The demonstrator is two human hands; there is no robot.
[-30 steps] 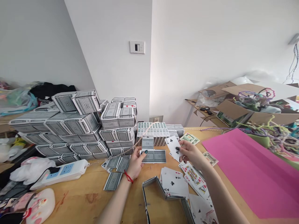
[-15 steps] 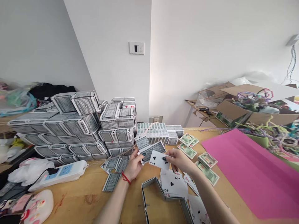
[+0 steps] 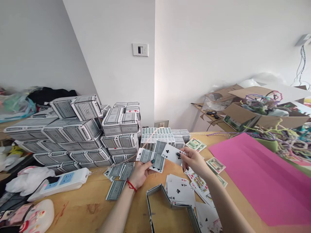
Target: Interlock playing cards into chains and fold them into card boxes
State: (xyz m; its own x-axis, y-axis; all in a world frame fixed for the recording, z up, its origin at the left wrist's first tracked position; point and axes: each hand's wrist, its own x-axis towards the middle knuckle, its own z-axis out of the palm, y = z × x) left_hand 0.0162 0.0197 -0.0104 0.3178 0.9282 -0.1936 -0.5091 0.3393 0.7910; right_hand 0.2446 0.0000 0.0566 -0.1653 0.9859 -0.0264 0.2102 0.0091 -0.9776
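My left hand, with a red cord at the wrist, is closed on playing cards joined at angles, their grey patterned backs up and some white face edges showing. My right hand pinches a two of clubs by its right end, face up. The left end of that card overlaps or meets the cards in my left hand; I cannot tell whether they touch. Below my hands lie a pile of face-up cards and an angular frame of folded cards. Grey-backed cards lie left of my left wrist.
Stacked blocks of folded cards rise at the back left, beside a green-and-white block. A power strip lies at left. Green cards and pink sheet are at right, near an open cardboard box.
My right hand has moved up and right with the two of clubs. The cards in my left hand have turned, showing more of their backs and face edges.
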